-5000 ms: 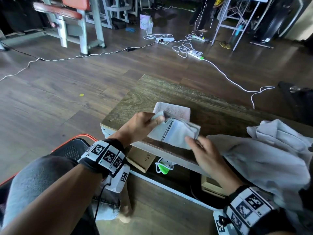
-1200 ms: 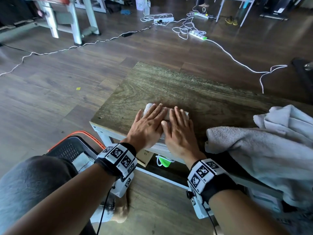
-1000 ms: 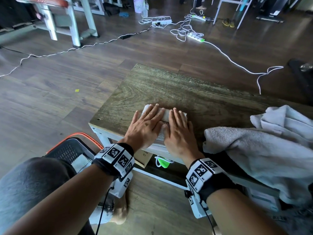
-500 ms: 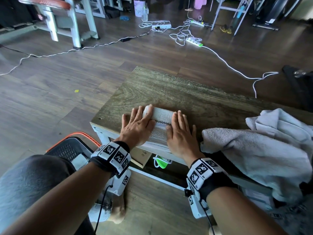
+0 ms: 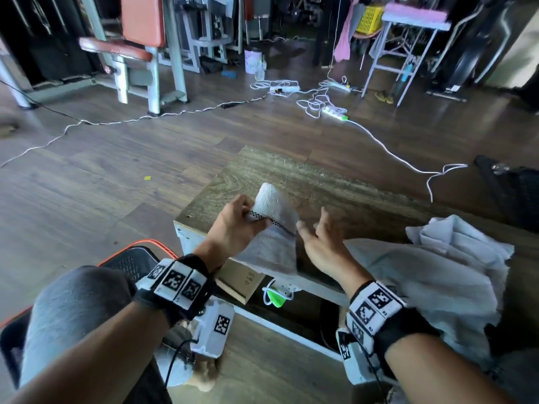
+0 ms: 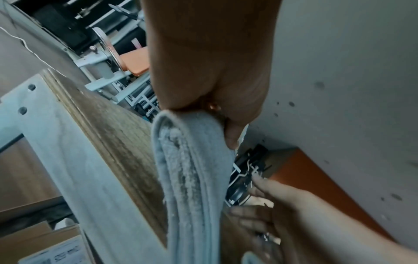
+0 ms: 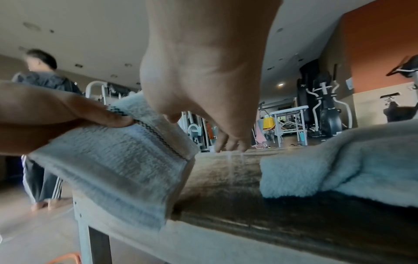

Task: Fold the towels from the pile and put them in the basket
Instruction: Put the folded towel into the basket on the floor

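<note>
Left hand (image 5: 233,228) grasping folded towel (image 5: 272,228), lifted clear of table (image 5: 335,188). Right hand (image 5: 320,243) released, fingers spread just beside. Advised: keep layers pinched together, carry low-left to basket (image 5: 131,259). Half a second ago: both palms flat on towel. Pile (image 5: 437,272) at right.
</note>
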A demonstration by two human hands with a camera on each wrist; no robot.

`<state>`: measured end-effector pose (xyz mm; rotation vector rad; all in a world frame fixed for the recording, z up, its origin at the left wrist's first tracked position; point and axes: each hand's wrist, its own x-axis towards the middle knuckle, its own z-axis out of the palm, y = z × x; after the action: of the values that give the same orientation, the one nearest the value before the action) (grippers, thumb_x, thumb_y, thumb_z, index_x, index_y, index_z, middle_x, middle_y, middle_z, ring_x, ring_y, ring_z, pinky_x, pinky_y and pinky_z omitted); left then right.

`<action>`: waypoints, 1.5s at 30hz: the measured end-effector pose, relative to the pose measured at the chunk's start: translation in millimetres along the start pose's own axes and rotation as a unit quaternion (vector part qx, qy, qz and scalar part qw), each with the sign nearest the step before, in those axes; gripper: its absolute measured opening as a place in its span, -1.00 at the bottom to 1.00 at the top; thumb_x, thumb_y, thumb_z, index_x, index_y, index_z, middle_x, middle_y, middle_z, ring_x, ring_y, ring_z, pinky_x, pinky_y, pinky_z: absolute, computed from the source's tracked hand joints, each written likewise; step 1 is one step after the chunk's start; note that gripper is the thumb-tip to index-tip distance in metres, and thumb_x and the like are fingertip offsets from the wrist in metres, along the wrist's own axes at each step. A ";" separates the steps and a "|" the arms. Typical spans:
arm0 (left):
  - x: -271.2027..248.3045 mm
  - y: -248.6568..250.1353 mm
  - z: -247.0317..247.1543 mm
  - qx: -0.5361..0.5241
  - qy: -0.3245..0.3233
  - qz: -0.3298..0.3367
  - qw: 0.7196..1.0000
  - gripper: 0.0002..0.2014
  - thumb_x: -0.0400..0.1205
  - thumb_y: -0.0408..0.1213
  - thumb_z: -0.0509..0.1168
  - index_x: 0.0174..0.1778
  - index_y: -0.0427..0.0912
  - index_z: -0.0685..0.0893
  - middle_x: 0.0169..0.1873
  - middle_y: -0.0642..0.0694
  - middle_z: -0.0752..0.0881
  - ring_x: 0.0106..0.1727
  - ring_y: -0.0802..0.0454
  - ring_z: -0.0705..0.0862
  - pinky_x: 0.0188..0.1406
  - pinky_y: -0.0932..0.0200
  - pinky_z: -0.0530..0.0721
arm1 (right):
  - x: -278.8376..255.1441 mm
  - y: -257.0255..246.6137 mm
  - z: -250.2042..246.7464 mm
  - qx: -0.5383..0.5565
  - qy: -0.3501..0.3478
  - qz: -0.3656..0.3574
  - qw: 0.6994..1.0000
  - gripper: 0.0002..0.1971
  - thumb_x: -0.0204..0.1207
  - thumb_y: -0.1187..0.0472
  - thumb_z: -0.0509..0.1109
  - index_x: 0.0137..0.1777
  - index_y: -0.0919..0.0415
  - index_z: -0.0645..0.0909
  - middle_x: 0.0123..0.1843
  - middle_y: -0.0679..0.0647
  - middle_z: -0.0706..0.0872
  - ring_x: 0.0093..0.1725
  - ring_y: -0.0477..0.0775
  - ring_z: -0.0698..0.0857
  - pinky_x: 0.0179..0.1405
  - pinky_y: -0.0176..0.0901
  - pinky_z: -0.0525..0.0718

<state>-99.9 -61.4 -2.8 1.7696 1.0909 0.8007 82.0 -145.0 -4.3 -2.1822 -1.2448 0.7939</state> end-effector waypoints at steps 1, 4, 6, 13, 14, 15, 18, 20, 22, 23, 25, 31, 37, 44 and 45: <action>-10.4 8.5 -3.5 -0.036 0.003 0.004 0.999 -0.64 0.54 -0.23 0.52 0.01 -0.27 0.46 -0.25 -0.18 0.62 -0.33 0.01 0.48 -0.44 0.08 0.51 | -4.7 -1.5 -4.8 0.048 -0.017 0.022 0.998 -0.15 0.69 -0.33 0.08 0.78 0.01 -0.27 0.80 0.10 0.12 0.75 0.20 0.13 0.69 0.15 0.12; -35.4 29.5 -13.7 -0.147 0.015 0.003 0.989 -0.56 0.51 -0.31 0.55 0.04 -0.33 0.40 -0.11 -0.47 0.66 -0.26 -0.12 0.59 -0.33 -0.28 0.66 | -23.6 -8.7 -10.6 0.165 -0.035 0.024 0.985 -0.14 0.57 -0.47 0.11 0.77 -0.11 -0.02 0.71 0.06 0.35 0.60 0.17 0.46 0.65 0.25 0.28; -45.7 40.0 -21.3 -0.174 0.025 0.006 0.984 -0.55 0.49 -0.27 0.58 0.02 -0.26 0.40 -0.20 -0.36 0.56 -0.28 -0.08 0.52 -0.39 -0.15 0.60 | -37.9 -19.7 -11.6 0.219 -0.010 -0.001 0.976 -0.29 0.48 -0.42 0.24 0.56 -0.09 0.42 0.53 0.03 0.57 0.38 0.10 0.63 0.53 0.23 0.46; -81.0 65.9 -65.9 -0.184 0.025 0.004 0.983 -0.66 0.48 -0.17 0.59 -0.07 -0.34 0.67 -0.25 -0.29 0.81 -0.29 -0.09 0.78 -0.32 -0.03 0.74 | -77.2 -61.0 -13.4 0.312 0.036 -0.021 0.949 -0.74 0.46 0.11 0.37 0.14 0.09 0.63 0.05 0.12 0.80 0.00 0.21 0.79 -0.23 -0.05 0.70; -86.2 66.2 -73.5 -0.190 0.025 -0.001 0.981 -0.64 0.49 -0.12 0.57 -0.03 -0.36 0.71 -0.16 -0.36 0.81 -0.20 -0.23 0.81 -0.21 -0.22 0.77 | -80.0 -68.6 -12.8 0.305 0.039 -0.030 0.951 -0.82 0.54 0.18 0.36 0.13 0.04 0.60 0.06 0.07 0.79 0.01 0.17 0.78 -0.17 -0.03 0.71; -93.0 67.6 -81.1 -0.202 0.029 -0.006 0.979 -0.62 0.51 -0.08 0.55 0.02 -0.35 0.74 -0.10 -0.40 0.81 -0.11 -0.34 0.81 -0.09 -0.33 0.76 | -82.1 -76.6 -11.7 0.298 0.034 -0.045 0.953 -0.84 0.60 0.19 0.35 0.14 -0.01 0.55 0.07 0.01 0.75 0.02 0.11 0.76 -0.12 -0.03 0.70; -107.8 63.8 -105.8 -0.241 0.059 -0.037 0.968 -0.59 0.55 -0.05 0.48 0.08 -0.37 0.75 0.00 -0.43 0.79 0.02 -0.45 0.77 0.08 -0.34 0.72 | -87.8 -102.9 0.4 0.295 0.012 -0.101 0.950 -0.68 0.66 0.12 0.37 0.37 -0.10 0.47 0.18 -0.05 0.69 0.05 -0.01 0.72 -0.16 -0.07 0.66; -117.9 58.8 -123.8 -0.249 0.093 -0.043 0.963 -0.75 0.63 -0.22 0.40 -0.01 -0.38 0.75 -0.06 -0.35 0.81 -0.07 -0.33 0.78 0.04 -0.19 0.72 | -92.8 -119.3 12.7 0.294 0.006 -0.139 0.946 -0.75 0.70 0.20 0.34 0.30 -0.09 0.48 0.12 -0.09 0.68 -0.01 -0.06 0.69 -0.22 -0.13 0.62; -126.6 52.1 -140.8 -0.239 0.124 -0.047 0.962 -0.85 0.60 -0.28 0.40 -0.11 -0.33 0.77 -0.13 -0.27 0.80 -0.12 -0.19 0.75 -0.02 -0.12 0.69 | -95.7 -134.9 27.3 0.275 -0.007 -0.170 0.946 -0.88 0.68 0.24 0.33 0.13 0.00 0.53 0.10 0.07 0.75 -0.02 0.12 0.75 -0.22 -0.15 0.61; -131.7 47.1 -150.5 -0.230 0.142 -0.049 0.961 -0.83 0.56 -0.26 0.42 -0.09 -0.32 0.77 -0.14 -0.24 0.80 -0.13 -0.15 0.75 -0.05 -0.10 0.69 | -96.1 -143.3 37.3 0.267 -0.012 -0.185 0.946 -0.90 0.66 0.25 0.35 0.10 0.05 0.54 0.10 0.19 0.75 0.02 0.25 0.76 -0.19 -0.11 0.61; -143.0 36.0 -169.2 -0.215 0.174 -0.054 0.960 -0.77 0.53 -0.23 0.41 -0.01 -0.31 0.76 -0.13 -0.20 0.83 -0.16 -0.12 0.78 -0.11 -0.04 0.72 | -94.9 -159.1 57.0 0.259 -0.031 -0.212 0.942 -0.93 0.61 0.25 0.35 0.04 0.10 0.55 0.06 0.31 0.73 -0.04 0.34 0.75 -0.19 -0.09 0.56; -160.7 -10.2 -223.5 -0.177 0.333 -0.099 0.921 -0.76 0.57 -0.30 0.47 0.08 -0.28 0.63 -0.23 -0.07 0.74 -0.27 0.04 0.70 -0.39 0.21 0.61 | -89.0 -204.1 130.2 0.242 -0.094 -0.238 0.936 -0.82 0.61 0.19 0.38 0.16 0.06 0.51 -0.07 -0.02 0.71 -0.12 0.02 0.68 -0.16 -0.11 0.64; -163.0 -96.3 -252.2 -0.131 0.401 -0.229 0.877 -0.58 0.61 -0.27 0.39 0.23 -0.15 0.29 -0.12 -0.12 0.58 -0.18 -0.03 0.59 -0.28 0.07 0.58 | -64.0 -221.4 218.8 0.147 -0.189 -0.212 0.948 -0.63 0.67 0.21 0.29 0.29 -0.05 0.17 -0.13 -0.05 0.56 -0.31 -0.09 0.55 -0.44 -0.20 0.47; -191.7 -242.0 -220.9 -0.104 0.350 -0.407 0.837 -0.77 0.58 -0.55 0.21 -0.15 -0.17 0.71 -0.56 -0.02 0.55 -0.67 0.15 0.41 -0.70 0.40 0.30 | -16.3 -162.6 377.6 0.020 -0.277 -0.168 0.946 -0.83 0.38 0.22 0.21 -0.07 -0.04 0.44 -0.01 0.08 0.58 -0.01 0.24 0.64 0.01 0.12 0.69; -193.8 -258.8 -216.1 -0.111 0.341 -0.426 0.830 -0.74 0.59 -0.55 0.21 -0.17 -0.15 0.74 -0.63 0.05 0.55 -0.67 0.17 0.38 -0.70 0.41 0.28 | -11.3 -154.3 391.1 0.007 -0.281 -0.157 0.947 -0.84 0.37 0.21 0.20 -0.08 -0.02 0.48 -0.01 0.09 0.63 0.01 0.26 0.67 0.04 0.15 0.71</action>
<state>-450.2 -105.3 -166.0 0.6120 1.9524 0.9267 -285.9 -31.7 -173.9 -1.7257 -1.7915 1.3293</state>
